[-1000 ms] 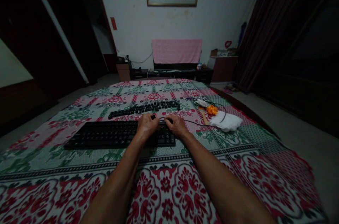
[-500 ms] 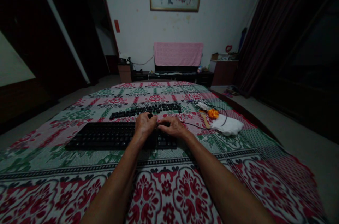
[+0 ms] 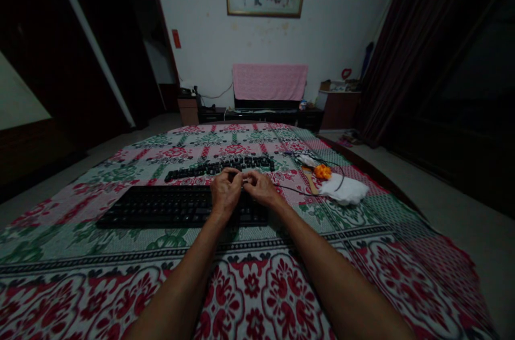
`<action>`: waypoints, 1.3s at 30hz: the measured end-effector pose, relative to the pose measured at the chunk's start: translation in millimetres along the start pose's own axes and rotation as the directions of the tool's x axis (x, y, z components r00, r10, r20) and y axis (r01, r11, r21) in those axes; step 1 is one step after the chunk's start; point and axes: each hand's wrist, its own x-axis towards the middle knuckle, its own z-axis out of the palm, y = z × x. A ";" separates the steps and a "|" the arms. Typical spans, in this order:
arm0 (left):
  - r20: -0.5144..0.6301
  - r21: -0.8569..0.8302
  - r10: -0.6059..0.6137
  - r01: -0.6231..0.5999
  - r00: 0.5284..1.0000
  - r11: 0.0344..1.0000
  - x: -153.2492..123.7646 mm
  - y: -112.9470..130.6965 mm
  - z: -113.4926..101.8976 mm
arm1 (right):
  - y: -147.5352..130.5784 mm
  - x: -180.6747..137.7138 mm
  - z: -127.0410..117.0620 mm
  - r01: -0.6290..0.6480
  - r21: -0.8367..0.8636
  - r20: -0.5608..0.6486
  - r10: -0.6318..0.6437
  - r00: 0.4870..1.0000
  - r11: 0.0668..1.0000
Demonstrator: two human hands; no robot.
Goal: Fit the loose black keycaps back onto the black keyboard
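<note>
A black keyboard (image 3: pixel 161 207) lies on the patterned tablecloth (image 3: pixel 237 251). Over its right part, my left hand (image 3: pixel 226 192) and my right hand (image 3: pixel 260 189) meet with fingertips nearly touching. Both are closed in a pinch around something small and dark, too hidden to name. Just beyond the hands, several loose black keycaps (image 3: pixel 193 171) stand in uneven rows on the cloth. A thin black cable (image 3: pixel 295 188) leads from beside my right hand toward the right.
To the right lie a white cloth (image 3: pixel 345 190), an orange bunched item (image 3: pixel 322 171) and a light brown flat handle (image 3: pixel 311 183). The table's curved edge runs along the right. Further off, a pink cloth (image 3: pixel 269 81) covers a screen by the wall.
My left hand has shifted slightly right and its fingertips have come up to those of my right hand. The dark piece between the fingers is now less visible. Keyboard and keycaps stay put.
</note>
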 end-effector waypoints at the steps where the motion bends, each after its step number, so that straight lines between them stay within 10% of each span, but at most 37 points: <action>1: -0.028 -0.016 -0.012 0.012 1.000 1.000 0.8 -1.0 -0.8 | -0.4 0.1 -0.3 -0.002 -0.013 -0.002 0.001 1.000 1.000; 7: -0.095 -0.037 -0.121 0.118 0.988 0.992 12.9 -16.9 -7.2 | 30.5 12.0 -11.8 -0.094 -0.145 -0.174 0.068 0.982 0.985; 16: -0.068 -0.046 -0.105 0.102 0.992 0.994 15.2 -25.3 -4.1 | 83.8 24.5 -32.7 -0.162 -0.396 -0.086 0.139 0.986 0.904; 39: -0.062 -0.109 -0.092 0.085 0.994 0.990 15.5 -23.1 -3.1 | 90.2 58.0 -43.8 -0.059 -0.760 -0.020 0.067 0.998 0.647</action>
